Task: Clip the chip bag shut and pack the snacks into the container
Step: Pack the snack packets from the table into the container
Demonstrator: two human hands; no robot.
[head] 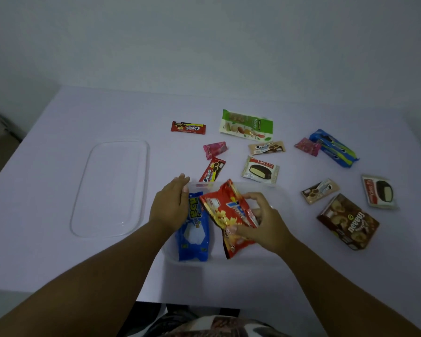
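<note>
White table (229, 283), clear plastic container (229, 265) at near centre, its flat clear lid (111, 188) lying apart to the left.

Red-yellow chip bag (229, 216) is inside/over the container, long axis diagonal: top end points away and slightly left, bottom end toward the person and right. Crinkled foil, popcorn-like yellow print, blue-white logo; one side looks folded over, clip not discernible. Right hand (260, 223) holds the bag from its right side, fingers curled over the upper right edge, thumb under the lower middle, so most of the bag sits left of the palm.

Blue snack pack (195, 229) with green lettering lies in the container's left part, long axis running away from the person, just beside the chip bag. Left hand (171, 203) rests flat over the container's far-left rim and the pack's top end, fingers straight, gripping nothing.

Loose on the table, right: brown cookie box (348, 221), blue cookie sleeve (334, 147), a choco pie (379, 194) at far right, tan wafer pack (320, 190). Beyond the container: green nut bar pack (247, 125), second Choco Pie (260, 169), tan cream cookie pack (266, 147), red cookie pack (188, 127), another red cookie pack (212, 170) touching the container's far rim, pink wrapper (214, 149), second pink wrapper (307, 146) touching the blue sleeve.
</note>
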